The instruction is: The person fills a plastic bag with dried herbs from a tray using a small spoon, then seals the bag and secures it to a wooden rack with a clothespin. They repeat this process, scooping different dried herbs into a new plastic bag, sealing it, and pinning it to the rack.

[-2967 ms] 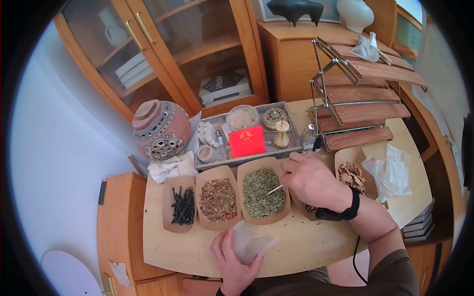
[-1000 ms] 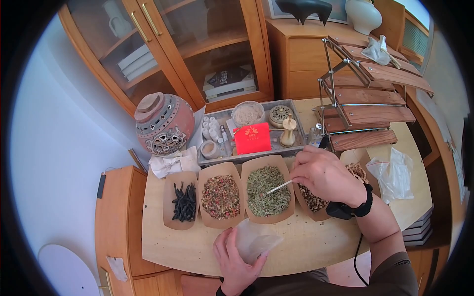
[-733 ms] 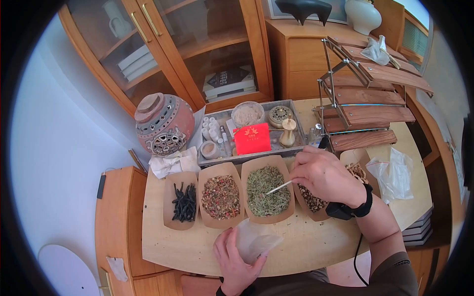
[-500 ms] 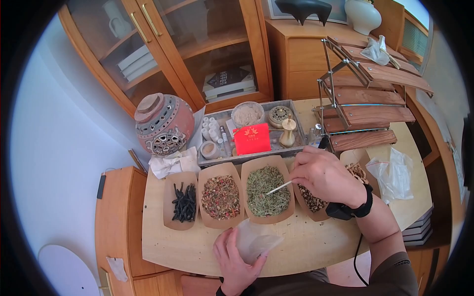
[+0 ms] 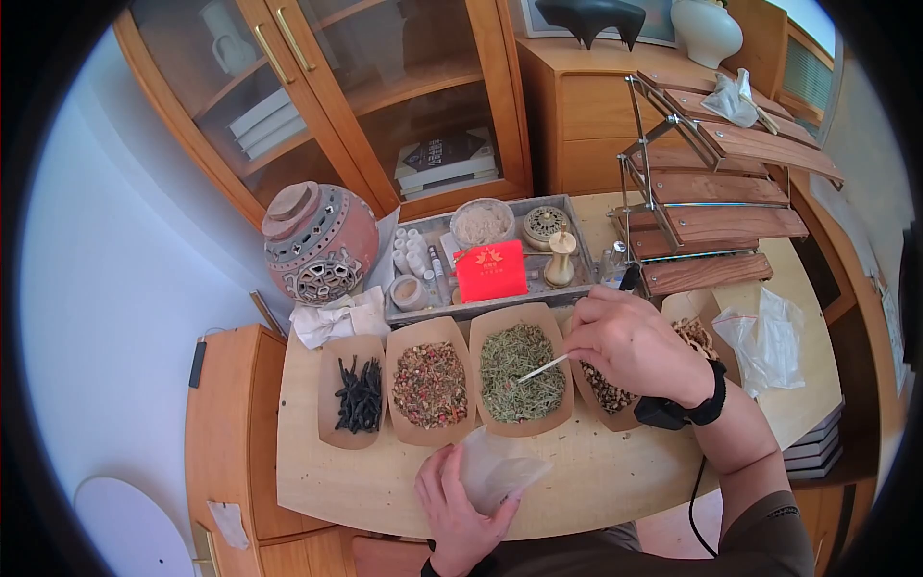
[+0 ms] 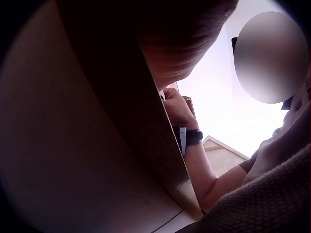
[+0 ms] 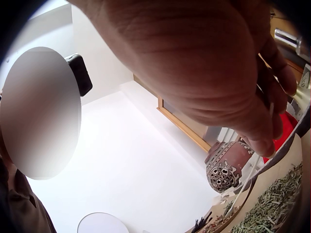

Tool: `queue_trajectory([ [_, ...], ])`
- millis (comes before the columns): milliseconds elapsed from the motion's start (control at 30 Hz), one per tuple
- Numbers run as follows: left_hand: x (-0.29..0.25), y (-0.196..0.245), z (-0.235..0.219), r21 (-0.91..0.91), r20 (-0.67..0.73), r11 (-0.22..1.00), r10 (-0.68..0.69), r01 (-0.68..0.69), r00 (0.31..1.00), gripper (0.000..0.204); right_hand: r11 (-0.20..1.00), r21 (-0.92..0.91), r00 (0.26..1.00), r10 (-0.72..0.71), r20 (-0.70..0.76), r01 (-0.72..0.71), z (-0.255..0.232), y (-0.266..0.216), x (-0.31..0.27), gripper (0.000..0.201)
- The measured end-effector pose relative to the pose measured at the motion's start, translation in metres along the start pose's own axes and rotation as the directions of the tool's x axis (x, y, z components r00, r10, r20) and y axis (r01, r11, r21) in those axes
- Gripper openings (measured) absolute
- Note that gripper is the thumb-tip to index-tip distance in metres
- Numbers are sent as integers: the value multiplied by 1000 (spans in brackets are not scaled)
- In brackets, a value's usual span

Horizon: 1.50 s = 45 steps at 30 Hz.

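Observation:
In the head view, my right hand (image 5: 630, 346) pinches a thin white stick (image 5: 544, 367) between thumb and fingers. The stick's far end dips into dried green herbs (image 5: 514, 399) that fill a brown paper tray (image 5: 489, 337). The right wrist view shows the same stick (image 7: 241, 190) slanting down from the fingertips. Below the trays, my left hand (image 5: 461, 510) holds a translucent pouch (image 5: 495, 471) near the table's front edge, its fingers on the left side and its thumb at the lower right. In the left wrist view the pouch is hidden.
Paper trays hold black pods (image 5: 359, 396), a reddish herb mix (image 5: 430, 385), brown pieces (image 5: 608, 389) and pale slices (image 5: 694, 337). Behind them stands a grey tray (image 5: 567, 296) with a red packet (image 5: 491, 271). A clay pot (image 5: 322, 240), wooden rack (image 5: 721, 226) and plastic bags (image 5: 766, 341) flank these.
Since three seconds ago, my right hand has shifted slightly right and down from the herbs, and more of the stick shows. My left hand keeps its hold on the pouch.

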<state>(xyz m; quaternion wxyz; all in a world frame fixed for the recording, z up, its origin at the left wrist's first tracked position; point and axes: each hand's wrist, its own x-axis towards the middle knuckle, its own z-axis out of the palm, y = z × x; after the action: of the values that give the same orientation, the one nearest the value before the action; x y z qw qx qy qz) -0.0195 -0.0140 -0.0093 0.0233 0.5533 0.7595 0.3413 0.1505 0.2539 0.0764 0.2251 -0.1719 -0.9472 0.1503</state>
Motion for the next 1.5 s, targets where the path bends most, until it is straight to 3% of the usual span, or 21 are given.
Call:
queue_trajectory([
  [467, 0, -3, 0, -6, 19, 1000, -3, 3, 1000, 96, 1000, 12, 1000, -11, 7, 11, 5, 2, -1, 1],
  [533, -1, -3, 0, -5, 16, 1000, 3, -3, 1000, 95, 999, -20, 999, -31, 37, 32, 7, 2, -1, 10],
  [733, 0, -3, -2, 5, 32, 999, 33, -33, 999, 93, 992, 22, 989, -127, 73, 125, 30, 6, -5, 2],
  [867, -1, -5, -2, 5, 43, 999, 51, -51, 998, 92, 993, -5, 985, -118, 128, 120, 34, 3, -4, 3],
  [1367, -2, -5, -3, -60, 28, 998, 12, -11, 1000, 95, 991, -31, 990, -131, 41, 133, 12, -5, 0, 6],
  [1500, -3, -6, 1, -131, 25, 991, -1, 4, 1000, 94, 982, -172, 997, -79, -22, 74, 5, -4, -2, 1],
])
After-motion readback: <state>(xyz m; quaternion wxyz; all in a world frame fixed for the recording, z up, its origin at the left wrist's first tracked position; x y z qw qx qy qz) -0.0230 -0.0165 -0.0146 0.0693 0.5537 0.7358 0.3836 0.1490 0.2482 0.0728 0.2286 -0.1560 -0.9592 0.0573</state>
